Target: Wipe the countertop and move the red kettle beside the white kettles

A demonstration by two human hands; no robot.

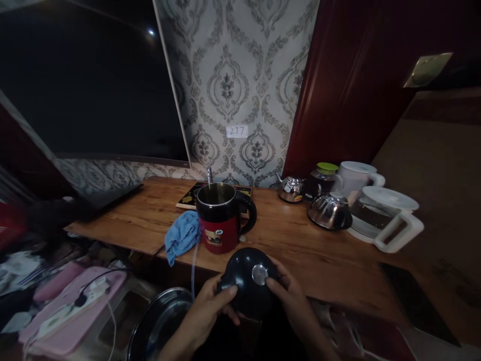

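Between my two hands is a round black kettle lid [244, 286] with a silver button off its centre. My left hand [212, 303] grips its left edge, thumb on top. On the opposite edge, my right hand [287, 291] is closed too, its thumb beside the silver button. Just beyond the lid, a red and black electric kettle [220, 230] stands upright and uncovered on the wooden table, its handle to the right. A crumpled blue cloth [182, 235] lies against the kettle's left side and hangs over the table's front edge.
A metal basin [161, 321] is below the table edge, near a clear hose [194, 271]. Right: a small steel teapot [290, 189], steel kettle [328, 211], glass pitcher [387, 215] and dark phone-like slab [417, 301]. Left: a power strip [71, 308] on a pink stool [84, 318].
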